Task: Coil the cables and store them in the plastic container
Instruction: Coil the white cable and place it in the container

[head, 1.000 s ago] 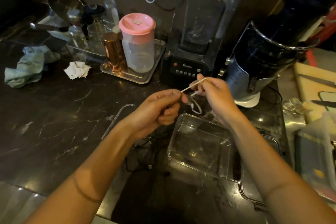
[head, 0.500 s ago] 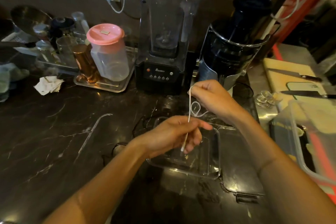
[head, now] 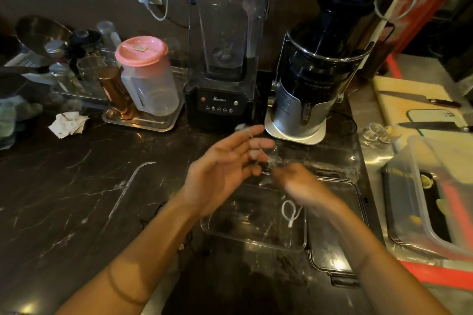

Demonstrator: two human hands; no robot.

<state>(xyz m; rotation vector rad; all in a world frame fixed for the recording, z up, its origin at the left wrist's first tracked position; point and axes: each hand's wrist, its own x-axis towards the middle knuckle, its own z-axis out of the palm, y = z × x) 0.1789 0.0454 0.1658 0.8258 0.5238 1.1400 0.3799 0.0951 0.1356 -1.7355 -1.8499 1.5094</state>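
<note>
A short white cable (head: pixel 291 212), coiled into a small loop, lies inside the clear plastic container (head: pixel 256 244) on the dark marble counter, at its right side. My left hand (head: pixel 225 169) hovers above the container's far left corner with its fingers spread and holds nothing. Motion blurs my right hand (head: pixel 302 184), which is just above the white cable with its fingers stretched out and apart from it. The container's clear lid (head: pixel 335 225) lies flat to its right. A dark cable (head: pixel 156 210) lies on the counter by the container's left side, hard to make out.
Behind the hands stand a blender (head: pixel 222 64) and a black juicer (head: pixel 314 69). A pink-lidded jug (head: pixel 146 74) sits on a metal tray at the left, near crumpled paper (head: pixel 67 124). At the right are two knives (head: pixel 419 100) on a board and a large plastic tub (head: pixel 435 199).
Both hands held the white cable stretched between them and looped it. Now it lies in the container, my left hand has opened and my right hand has dropped low over it.
</note>
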